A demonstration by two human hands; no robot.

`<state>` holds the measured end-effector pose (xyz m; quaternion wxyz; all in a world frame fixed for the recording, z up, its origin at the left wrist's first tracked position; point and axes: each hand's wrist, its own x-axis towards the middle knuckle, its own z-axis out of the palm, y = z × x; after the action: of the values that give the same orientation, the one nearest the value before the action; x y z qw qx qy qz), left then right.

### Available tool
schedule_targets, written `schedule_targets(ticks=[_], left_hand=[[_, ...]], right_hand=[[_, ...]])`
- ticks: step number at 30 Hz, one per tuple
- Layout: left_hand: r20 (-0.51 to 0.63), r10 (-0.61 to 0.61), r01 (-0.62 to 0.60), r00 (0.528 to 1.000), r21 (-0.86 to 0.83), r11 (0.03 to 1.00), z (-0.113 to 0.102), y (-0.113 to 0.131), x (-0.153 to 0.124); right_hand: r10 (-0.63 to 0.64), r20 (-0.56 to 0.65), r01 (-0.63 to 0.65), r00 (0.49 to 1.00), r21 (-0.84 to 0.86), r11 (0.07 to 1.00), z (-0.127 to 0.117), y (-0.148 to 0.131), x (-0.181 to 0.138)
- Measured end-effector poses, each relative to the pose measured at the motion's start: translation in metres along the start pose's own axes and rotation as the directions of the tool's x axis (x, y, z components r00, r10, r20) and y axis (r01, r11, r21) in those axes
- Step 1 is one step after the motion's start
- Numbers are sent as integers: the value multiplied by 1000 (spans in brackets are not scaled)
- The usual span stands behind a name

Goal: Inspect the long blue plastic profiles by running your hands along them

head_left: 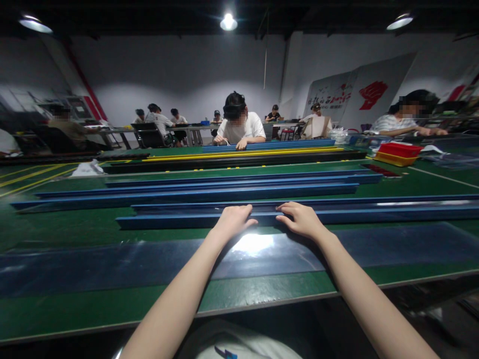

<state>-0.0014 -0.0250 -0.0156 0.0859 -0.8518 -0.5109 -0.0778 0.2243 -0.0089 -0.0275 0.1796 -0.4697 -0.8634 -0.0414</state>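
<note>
A long blue channel-shaped profile (179, 220) lies across the green table in front of me. My left hand (234, 219) grips it near the middle, fingers over the channel and thumb along its near wall. Just to the right, my right hand (299, 218) holds the same profile in a similar way, its thumb pointing toward my left. A gap separates the two hands. Between the profile and my body lies a flat clear plastic strip (123, 262), with a bright reflection of a lamp below my hands.
More blue profiles (209, 193) lie parallel farther back, then a black and yellow profile (243, 158). Across the table a person (243, 124) handles another blue profile (292, 144). Red and yellow trays (398, 153) stand at right. The table's near edge (269, 305) runs before me.
</note>
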Motion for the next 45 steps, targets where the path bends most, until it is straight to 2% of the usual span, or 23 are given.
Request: schedule_targets(ticks=[12,19,28,45], left_hand=[[-3,2,-2,1000,-41,999,-2,0,-1],[-53,29,-32,998,-49,998,-1,0,-1],[-17,8,-9,1000,-55,998,-3,2,-1],[-41,27,-28,999,-22,999,-2,1,-2]], right_hand=[[12,-3,-12,1000,18,1000,0,0,0],[11,-2,-11,1000,24,1000,0,0,0],[8,-5,-7,1000,19,1000,0,0,0],[11,2,-11,1000,-14,1000,-2,-2,-1]])
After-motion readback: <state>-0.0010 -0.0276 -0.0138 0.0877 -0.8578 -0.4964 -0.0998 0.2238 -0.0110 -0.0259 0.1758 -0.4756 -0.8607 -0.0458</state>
